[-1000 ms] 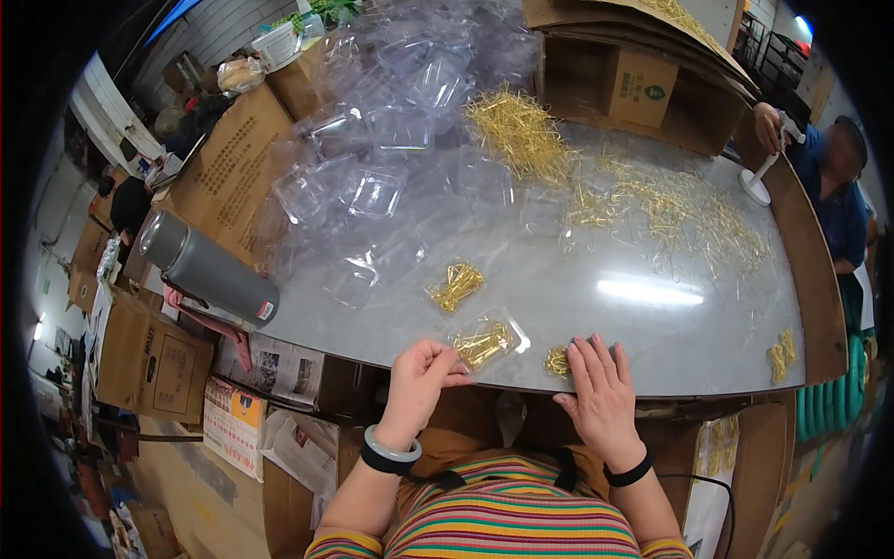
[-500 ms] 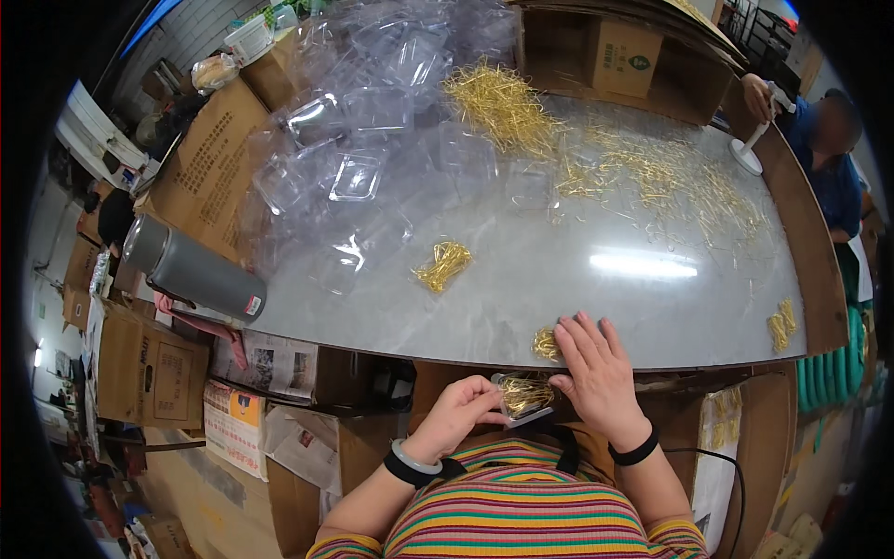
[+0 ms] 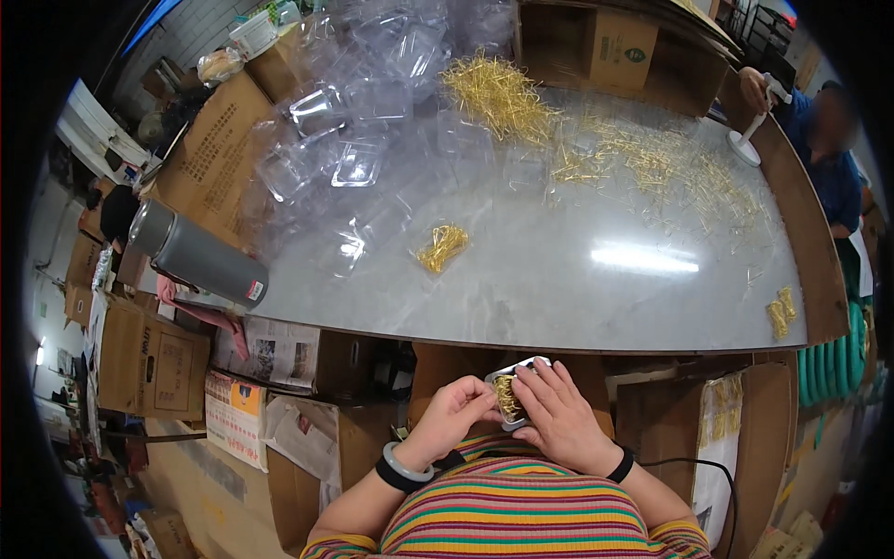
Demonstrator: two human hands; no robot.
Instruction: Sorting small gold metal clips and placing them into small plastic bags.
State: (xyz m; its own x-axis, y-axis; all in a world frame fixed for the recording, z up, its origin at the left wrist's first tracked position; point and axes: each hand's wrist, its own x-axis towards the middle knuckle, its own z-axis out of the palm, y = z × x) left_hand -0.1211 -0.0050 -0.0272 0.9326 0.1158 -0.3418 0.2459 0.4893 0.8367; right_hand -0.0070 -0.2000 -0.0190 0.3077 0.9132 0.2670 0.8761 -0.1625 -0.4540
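In front of my striped top, beyond the table's near edge, a small clear plastic box (image 3: 513,426) is packed with gold wire hooks (image 3: 506,396). My left hand (image 3: 453,413) pinches the box's left side between thumb and fingers. Across the top of the box lies my right hand (image 3: 564,421), its fingers stretched out and covering much of the hooks. On the grey table (image 3: 438,312), a small bundle of gold hooks (image 3: 442,248) sits alone near the middle. Another small bundle (image 3: 780,311) lies by the right edge.
Clear plastic boxes (image 3: 358,163) are heaped at the back left beside a large pile of gold hooks (image 3: 498,93). Loose hooks (image 3: 652,163) spread to the right. A grey bottle (image 3: 200,256) leans at the left. Cardboard walls (image 3: 782,200) edge the table; a person (image 3: 824,168) is beyond.
My right hand has come back from the table's near edge onto the box. The small hook bundle that lay beside it there no longer shows on the table.
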